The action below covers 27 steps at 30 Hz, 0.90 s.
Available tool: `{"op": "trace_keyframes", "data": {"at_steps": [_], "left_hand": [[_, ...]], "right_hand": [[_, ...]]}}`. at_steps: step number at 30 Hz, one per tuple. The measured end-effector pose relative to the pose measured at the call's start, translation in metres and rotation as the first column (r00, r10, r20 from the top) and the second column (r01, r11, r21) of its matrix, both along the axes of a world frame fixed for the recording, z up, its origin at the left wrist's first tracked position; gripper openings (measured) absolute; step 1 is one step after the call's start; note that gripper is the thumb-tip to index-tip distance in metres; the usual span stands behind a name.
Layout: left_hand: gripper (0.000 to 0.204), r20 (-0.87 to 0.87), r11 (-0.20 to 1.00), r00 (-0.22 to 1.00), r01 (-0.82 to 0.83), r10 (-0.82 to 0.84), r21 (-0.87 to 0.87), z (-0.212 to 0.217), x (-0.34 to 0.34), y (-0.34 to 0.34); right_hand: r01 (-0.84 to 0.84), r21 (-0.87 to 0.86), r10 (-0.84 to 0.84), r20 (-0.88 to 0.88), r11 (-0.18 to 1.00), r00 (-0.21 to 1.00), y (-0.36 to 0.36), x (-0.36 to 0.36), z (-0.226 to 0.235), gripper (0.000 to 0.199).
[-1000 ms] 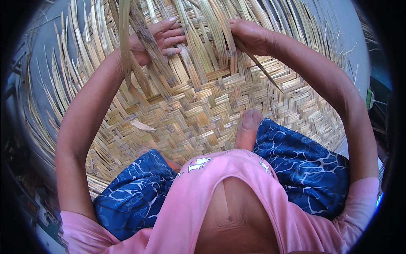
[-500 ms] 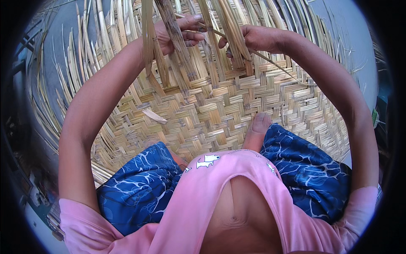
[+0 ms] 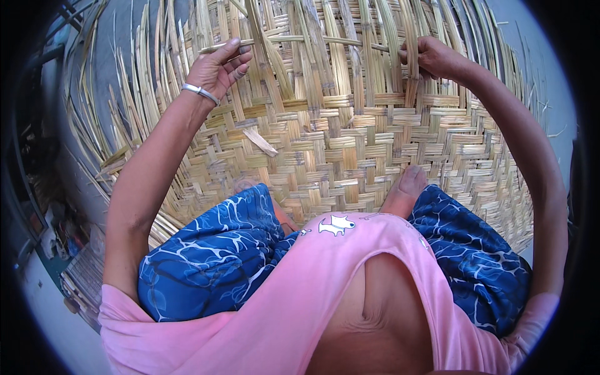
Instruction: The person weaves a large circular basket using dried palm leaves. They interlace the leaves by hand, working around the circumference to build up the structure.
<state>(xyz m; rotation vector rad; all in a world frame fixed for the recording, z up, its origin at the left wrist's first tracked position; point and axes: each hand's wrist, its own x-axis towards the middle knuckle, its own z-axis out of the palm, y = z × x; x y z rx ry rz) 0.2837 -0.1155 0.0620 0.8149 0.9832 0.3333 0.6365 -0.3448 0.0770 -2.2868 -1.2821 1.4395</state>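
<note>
A woven mat of flat bamboo strips [image 3: 300, 169] lies under me, with long loose strips fanning out at its far side. One thin bamboo strip [image 3: 340, 40] runs crosswise, nearly level, passing among the lengthwise strips. My left hand [image 3: 219, 70], with a pale bangle on its wrist, pinches that strip near its left end between thumb and fingers. At the far right, my right hand [image 3: 435, 57] is closed around the crosswise strip's other side, next to a lengthwise bamboo strip [image 3: 410, 31]; its fingertips are partly hidden behind this.
A loose bamboo sliver [image 3: 260, 142] lies on the woven part. My bare foot [image 3: 409, 182] rests on the mat. Grey floor [image 3: 531, 37] shows beyond the loose ends. Dark clutter [image 3: 53, 231] stands at the left edge.
My hands have moved well apart, the left leftward and the right rightward. The crosswise strip now lies level between them. Lengthwise strips that stood raised at my hands have come down lower.
</note>
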Motion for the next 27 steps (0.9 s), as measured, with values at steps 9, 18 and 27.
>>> {"op": "trace_keyframes", "data": {"at_steps": [9,18,27], "left_hand": [[0.016,-0.205,0.992,0.979,-0.024,-0.001,-0.121,-0.021,-0.040,-0.072],[0.025,-0.615,0.770,0.684,0.610,-0.392,0.187,-0.024,-0.009,-0.028],[0.024,-0.562,0.755,0.659,0.650,-0.500,0.091,-0.038,-0.030,-0.058]], "right_hand": [[-0.256,-0.043,0.258,0.076,0.966,0.963,0.000,0.022,0.007,0.018],[-0.285,-0.140,0.309,0.203,0.948,0.929,-0.022,0.014,-0.001,0.020],[-0.452,-0.157,0.478,0.320,0.878,0.818,-0.046,-0.011,0.002,0.023]]}}
